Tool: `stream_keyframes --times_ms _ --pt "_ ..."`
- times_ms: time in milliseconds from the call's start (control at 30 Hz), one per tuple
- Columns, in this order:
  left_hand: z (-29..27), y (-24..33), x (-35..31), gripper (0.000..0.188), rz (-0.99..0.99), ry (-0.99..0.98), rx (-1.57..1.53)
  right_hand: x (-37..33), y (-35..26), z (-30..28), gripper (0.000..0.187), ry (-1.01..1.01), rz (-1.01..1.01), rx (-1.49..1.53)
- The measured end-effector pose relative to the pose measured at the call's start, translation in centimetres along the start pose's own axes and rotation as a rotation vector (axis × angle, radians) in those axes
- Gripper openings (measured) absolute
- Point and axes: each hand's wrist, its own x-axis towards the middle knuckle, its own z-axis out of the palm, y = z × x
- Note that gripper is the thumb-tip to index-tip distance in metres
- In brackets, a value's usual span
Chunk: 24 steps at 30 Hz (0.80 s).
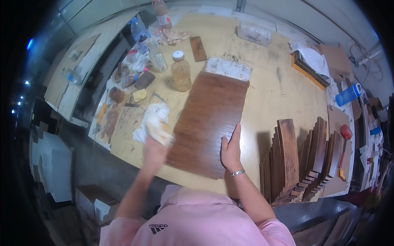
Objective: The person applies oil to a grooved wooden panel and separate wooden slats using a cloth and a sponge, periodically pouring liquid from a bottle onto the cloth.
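Observation:
A row of dark brown wooden strips (207, 110) lies side by side on the table in front of me, forming a slatted panel. My left hand (155, 155), smeared by motion, is closed on a stained white cloth (159, 130) at the panel's left edge. Just beyond that hand, white cloth (156, 111) spreads over the tabletop; whether it is the same piece I cannot tell. My right hand (232, 151) rests against the panel's right edge, fingers stretched out along the side and thumb apart from them. The panel's far end meets a white wrapped block (227, 69).
Stacked brown strips (287, 151) stand at the right. A white-capped bottle (181, 71) holding cloudy liquid is beyond the cloth, near a yellow sponge (139, 96) and a dark block (144, 80). A blue bottle (348, 95) and red-headed tool (345, 132) lie far right.

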Motion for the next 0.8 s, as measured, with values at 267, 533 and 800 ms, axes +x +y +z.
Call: stream_keyframes --times_ms 267,533,800 --pt "-1.5 -1.1 -1.4 0.027 -0.083 -0.154 0.419 0.1 -0.9 -0.5 0.074 0.014 0.033 0.049" --pt "-3.7 -3.8 -2.4 0.031 -0.069 0.000 0.446 -0.5 -1.0 -1.2 0.080 0.027 -0.085 -0.270" --pt "-0.2 -0.3 -8.9 0.024 0.322 -0.174 0.506 -7.7 -3.8 -2.0 0.101 -0.347 -0.457 -0.605"
